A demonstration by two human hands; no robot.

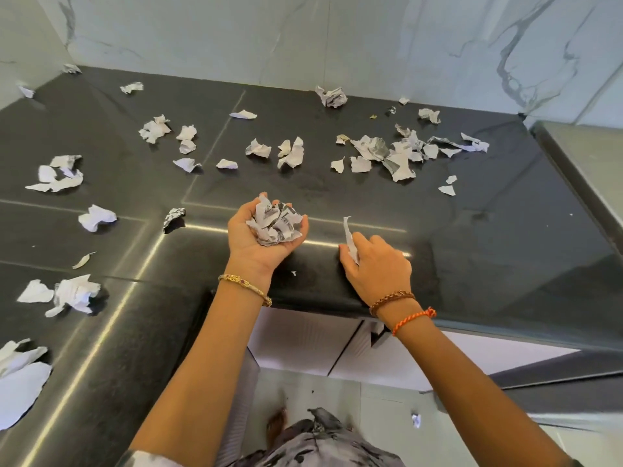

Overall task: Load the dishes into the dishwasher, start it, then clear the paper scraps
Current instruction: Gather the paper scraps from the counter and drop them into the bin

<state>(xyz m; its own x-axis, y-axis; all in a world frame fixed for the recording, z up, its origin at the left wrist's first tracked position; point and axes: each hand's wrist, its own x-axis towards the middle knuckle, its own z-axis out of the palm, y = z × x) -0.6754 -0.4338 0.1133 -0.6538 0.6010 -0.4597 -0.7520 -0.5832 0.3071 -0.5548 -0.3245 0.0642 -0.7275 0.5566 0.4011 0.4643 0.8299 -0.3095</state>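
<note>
My left hand (249,235) is turned palm up over the black countertop (472,237) and cups a wad of crumpled printed paper scraps (277,224). My right hand (377,264) rests near the counter's front edge and pinches a thin white paper strip (349,238) that stands up between its fingers. Several more torn and crumpled scraps lie scattered over the counter: a cluster at the back right (394,153), some in the middle (291,152), more along the left side (76,293).
Marble-look walls (303,38) close off the counter at the back and left. A raised grey surface (586,170) borders the counter on the right. Below the counter edge are white cabinet fronts (303,335) and a tiled floor with one scrap (416,420) on it.
</note>
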